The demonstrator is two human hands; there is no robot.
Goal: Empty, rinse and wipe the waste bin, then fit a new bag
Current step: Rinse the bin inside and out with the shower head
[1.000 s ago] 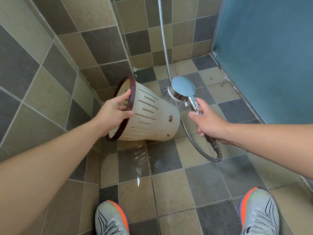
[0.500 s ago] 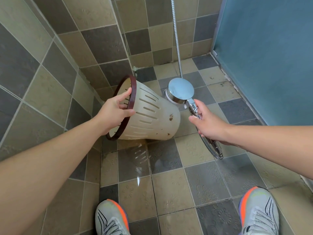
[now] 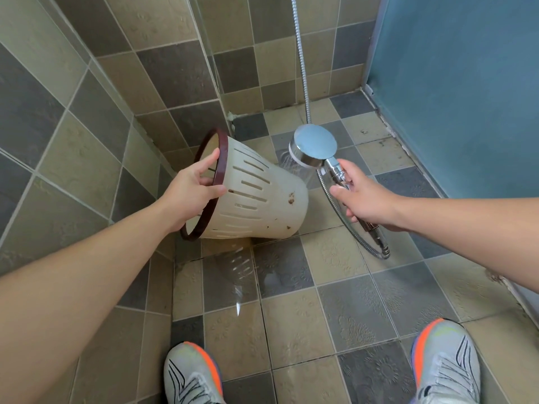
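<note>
A cream slotted waste bin point(image 3: 256, 199) with a dark red rim hangs tilted on its side above the tiled floor, its mouth turned to the left. Brown stains dot its lower wall. My left hand point(image 3: 192, 189) grips the rim, thumb outside and fingers inside. My right hand point(image 3: 360, 196) holds the handle of a chrome shower head point(image 3: 313, 145), which sits just right of the bin's base. Water sprays from the head toward the bin's bottom end. The metal hose point(image 3: 350, 228) loops below my right hand.
Tiled walls close in at left and behind. A blue panel point(image 3: 455, 83) stands at right. The floor tiles point(image 3: 335, 252) under the bin are wet. My two shoes point(image 3: 189, 374) stand at the bottom edge.
Water now sprays from the shower head onto the bin's base. The hose above it has shifted right, and the bin has tilted slightly.
</note>
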